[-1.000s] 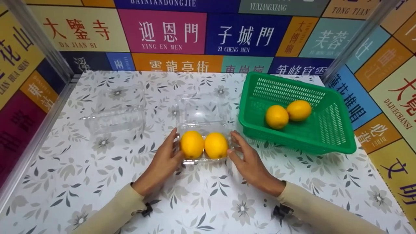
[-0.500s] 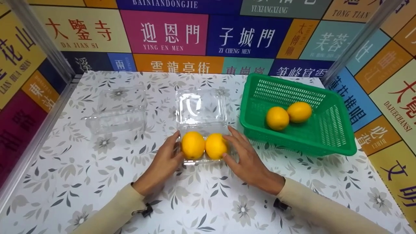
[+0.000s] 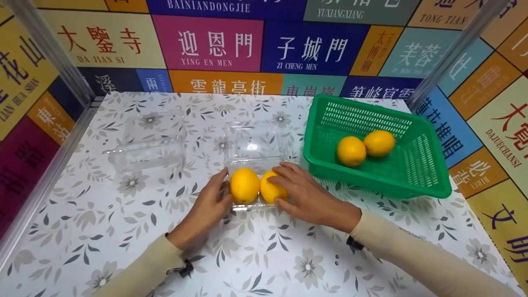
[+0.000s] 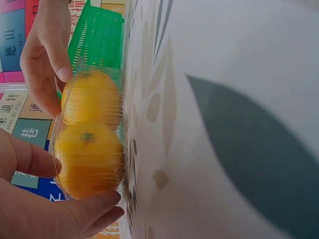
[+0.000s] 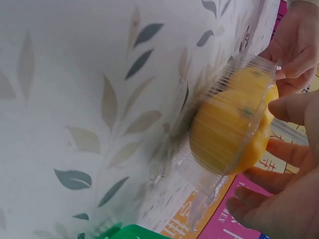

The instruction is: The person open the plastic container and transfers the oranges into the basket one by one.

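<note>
Two oranges sit side by side in the base of a clear plastic clamshell box [image 3: 243,207], its lid [image 3: 255,140] laid back. My left hand [image 3: 208,206] rests against the box's left end, its thumb by the front corner; the left wrist view shows thumb and fingers touching the plastic around the left orange [image 4: 89,159]. My right hand [image 3: 307,196] reaches over the right orange [image 3: 270,187], fingers spread across its top and thumb near its front. In the right wrist view these fingers [image 5: 269,179] lie loosely along the orange, not visibly gripping it.
A green plastic basket [image 3: 379,183] stands at the right, holding two more oranges [image 3: 351,151]. Another open clear clamshell box [image 3: 146,154] lies at the left. Printed panels [image 3: 210,45] wall the back and sides of the flower-patterned table [image 3: 255,255].
My right hand has moved left and inward from the box's right end to over the right orange. The left hand has stayed at its side. The open lid has tilted up and back slightly.
</note>
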The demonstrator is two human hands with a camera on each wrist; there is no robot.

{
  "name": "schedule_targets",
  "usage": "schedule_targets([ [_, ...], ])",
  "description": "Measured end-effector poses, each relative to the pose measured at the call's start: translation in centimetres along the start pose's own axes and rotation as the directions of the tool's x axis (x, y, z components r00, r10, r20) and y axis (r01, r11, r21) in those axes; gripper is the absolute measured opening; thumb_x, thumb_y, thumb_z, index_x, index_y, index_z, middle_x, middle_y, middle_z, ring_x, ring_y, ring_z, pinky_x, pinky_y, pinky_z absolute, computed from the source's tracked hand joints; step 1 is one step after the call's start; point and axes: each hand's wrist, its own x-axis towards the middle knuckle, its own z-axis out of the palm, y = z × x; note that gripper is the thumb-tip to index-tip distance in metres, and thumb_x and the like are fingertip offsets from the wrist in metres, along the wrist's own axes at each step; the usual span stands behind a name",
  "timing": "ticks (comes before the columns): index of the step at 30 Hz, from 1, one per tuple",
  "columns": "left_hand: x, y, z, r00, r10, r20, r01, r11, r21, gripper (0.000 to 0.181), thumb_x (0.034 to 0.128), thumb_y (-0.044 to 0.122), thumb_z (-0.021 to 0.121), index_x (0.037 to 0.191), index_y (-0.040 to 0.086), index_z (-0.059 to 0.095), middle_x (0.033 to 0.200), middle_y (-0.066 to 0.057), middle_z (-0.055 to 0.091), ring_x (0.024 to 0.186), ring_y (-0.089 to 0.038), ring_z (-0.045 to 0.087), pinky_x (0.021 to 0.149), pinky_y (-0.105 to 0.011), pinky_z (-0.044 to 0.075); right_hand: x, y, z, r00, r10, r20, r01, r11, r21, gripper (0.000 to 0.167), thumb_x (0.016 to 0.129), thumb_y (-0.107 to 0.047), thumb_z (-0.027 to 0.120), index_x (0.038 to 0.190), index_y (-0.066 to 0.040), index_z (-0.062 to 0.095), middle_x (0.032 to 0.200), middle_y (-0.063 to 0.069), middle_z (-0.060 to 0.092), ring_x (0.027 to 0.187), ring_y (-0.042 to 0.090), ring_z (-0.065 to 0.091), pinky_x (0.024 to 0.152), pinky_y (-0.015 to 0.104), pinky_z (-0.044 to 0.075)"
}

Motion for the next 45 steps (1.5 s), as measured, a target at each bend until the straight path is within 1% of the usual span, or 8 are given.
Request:
schedule_targets([
  [7,-0.4,-0.3,-0.3,0.999,-0.025,0.026,0.026,0.999,-0.034,0.082,0.1067,0.009,0.059,0.178,0.012,0.018,0.182,-0.007,0.022,0.162,-0.032,0.034,0.128,-0.051,0.035,1.0,0.2,-0.9,0.995,0.016,0.102,-0.014,1.0,-0.027,0.057,0.102,-0.025,0.076,0.154,-0.006,0.061,0.164,0.018,0.052,0.159,0.043,0.035,0.13,0.063,0.029],
  [14,-0.6,-0.5,-0.3,0.999,-0.027,0.028,0.028,0.998,-0.048,0.082,0.1055,0.004,0.055,0.178,0.011,0.017,0.183,-0.009,0.019,0.164,-0.036,0.031,0.131,-0.054,0.029,1.6,0.4,-1.6,0.979,0.056,0.195,-0.053,0.998,-0.021,0.067,0.102,-0.032,0.076,0.161,-0.007,0.055,0.168,0.018,0.048,0.161,0.042,0.031,0.131,0.065,0.024],
  [18,-0.8,-0.5,-0.2,0.997,-0.063,0.039,0.065,0.995,-0.069,0.08,0.107,0.006,0.053,0.178,0.015,0.017,0.183,-0.006,0.019,0.165,-0.032,0.029,0.132,-0.054,0.027,1.7,0.5,-1.8,0.974,0.063,0.219,-0.062,0.998,-0.01,0.067,0.102,-0.034,0.075,0.161,-0.007,0.055,0.165,0.017,0.051,0.16,0.043,0.033,0.131,0.065,0.024],
  [22,-0.8,-0.4,-0.1,0.998,-0.054,0.041,0.057,0.995,-0.077,0.08,0.1076,0.006,0.053,0.178,0.015,0.017,0.183,-0.007,0.018,0.165,-0.033,0.028,0.132,-0.055,0.026,1.9,0.8,-2.2,0.968,0.057,0.245,-0.057,0.998,-0.008,0.066,0.102,-0.035,0.075,0.159,-0.008,0.056,0.162,0.017,0.056,0.159,0.045,0.034,0.13,0.066,0.025],
  [28,-0.7,-0.3,-0.1,0.998,-0.044,0.037,0.047,0.996,-0.07,0.079,0.1075,0.006,0.052,0.178,0.014,0.017,0.183,-0.007,0.019,0.165,-0.033,0.028,0.132,-0.054,0.026,2.5,0.9,-2.8,0.95,0.08,0.303,-0.084,0.996,0.0,0.066,0.101,-0.034,0.081,0.158,-0.011,0.059,0.158,0.01,0.061,0.163,0.04,0.031,0.132,0.063,0.024],
  [34,-0.4,0.0,-0.1,1.0,-0.008,0.02,0.008,1.0,-0.024,0.08,0.1047,0.005,0.052,0.177,0.01,0.018,0.182,-0.008,0.022,0.163,-0.033,0.033,0.132,-0.055,0.027,2.8,1.0,-2.8,0.955,0.06,0.291,-0.068,0.998,0.015,0.064,0.098,-0.026,0.084,0.154,-0.008,0.06,0.153,0.009,0.066,0.163,0.042,0.03,0.131,0.063,0.024],
  [40,-0.2,0.2,0.1,1.0,0.0,0.008,0.0,1.0,0.004,0.08,0.1042,0.004,0.052,0.177,0.009,0.017,0.182,-0.01,0.021,0.164,-0.033,0.03,0.133,-0.055,0.023,2.9,1.2,-2.6,0.951,0.079,0.3,-0.09,0.996,0.021,0.068,0.1,-0.029,0.081,0.158,-0.006,0.053,0.159,0.012,0.06,0.167,0.04,0.022,0.132,0.063,0.023],
  [45,0.0,0.1,0.1,1.0,0.01,-0.009,-0.01,0.999,0.033,0.081,0.1031,0.003,0.052,0.176,0.006,0.018,0.182,-0.013,0.023,0.165,-0.034,0.028,0.133,-0.055,0.022,3.2,1.3,-2.3,0.959,0.092,0.269,-0.107,0.993,0.044,0.066,0.097,-0.03,0.081,0.153,-0.005,0.056,0.153,0.014,0.063,0.166,0.04,0.026,0.13,0.061,0.029],
])
